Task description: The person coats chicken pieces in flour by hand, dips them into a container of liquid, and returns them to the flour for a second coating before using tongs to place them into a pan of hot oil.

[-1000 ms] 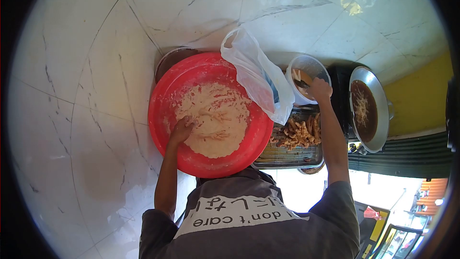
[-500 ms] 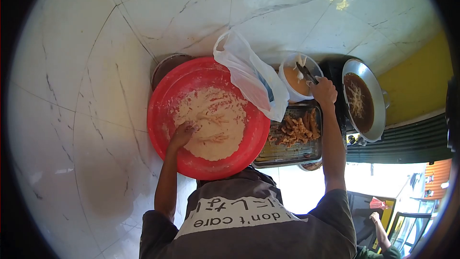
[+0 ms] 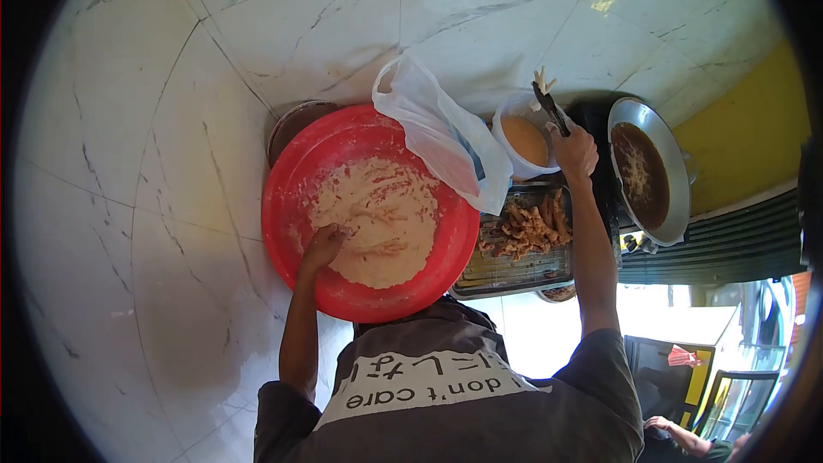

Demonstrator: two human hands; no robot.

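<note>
My right hand [image 3: 576, 153] grips black tongs [image 3: 550, 109], raised at the wall side of the white tub [image 3: 506, 154]. At the tongs' tip is a pale, spread-toed piece that looks like a chicken foot [image 3: 544, 81]. Orange-tan batter [image 3: 525, 139] fills part of the tub. Over the large red basin [image 3: 287, 231], my left hand [image 3: 324, 247] hovers with flour-dusted fingers curled together; whatever they may hold is hidden. Flour [image 3: 377, 270] covers the basin's bottom, and a few coated pieces [image 3: 381, 213] lie in it.
A clear plastic bag [image 3: 429, 120] drapes over the basin's right rim. Beside it, fried pieces [image 3: 531, 233] lie on a rack in a metal tray [image 3: 480, 283]. Far right stands a pan [image 3: 681, 197] of brown oil with food frying. Another person's arm [image 3: 686, 437] shows at lower right.
My right hand has lifted the tongs and the pale piece up out of the tub, toward the wall. My left hand has hardly moved. The other person's arm has shifted lower.
</note>
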